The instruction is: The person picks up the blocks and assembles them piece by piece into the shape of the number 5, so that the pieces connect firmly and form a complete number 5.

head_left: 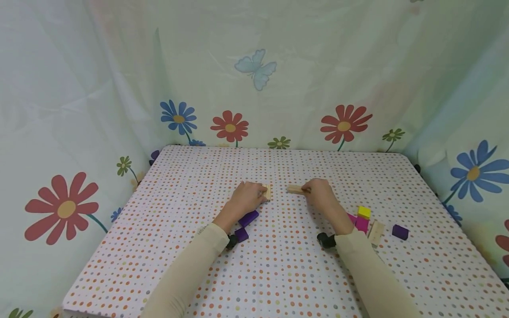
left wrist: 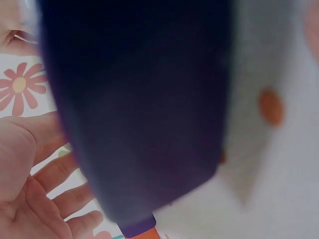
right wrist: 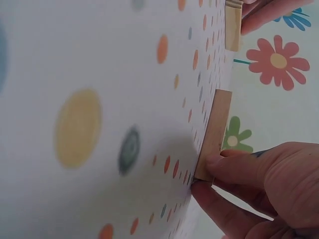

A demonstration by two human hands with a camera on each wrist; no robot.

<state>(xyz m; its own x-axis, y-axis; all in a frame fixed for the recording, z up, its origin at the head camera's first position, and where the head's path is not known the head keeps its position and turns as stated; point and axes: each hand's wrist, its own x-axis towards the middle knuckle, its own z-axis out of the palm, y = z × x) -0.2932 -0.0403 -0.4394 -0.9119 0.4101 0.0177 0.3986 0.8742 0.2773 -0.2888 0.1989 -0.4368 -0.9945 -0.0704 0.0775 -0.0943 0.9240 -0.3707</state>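
Hands (head_left: 245,197) (head_left: 321,195) hold wooden blocks (head_left: 295,189) (head_left: 268,193) (left sleeve lettering (head_left: 203,229) blurred).

Head view: light was soft, even, slightly dim; curtain (head_left: 302,26) had faint sheen, source unclear. Left wrist: purple block (left wrist: 139,114) was dark, badly blurred, with a soft shadow beside it. Right wrist: near dots (right wrist: 78,128) blurred, right hand (right wrist: 269,184) sharper.

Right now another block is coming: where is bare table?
Free: table beyond the left hand and right hand, before the floral backdrop; also outside the left sleeve. Crowded: by the right forearm, yellow block, pink blocks, wooden block; by left hand, purple blocks.
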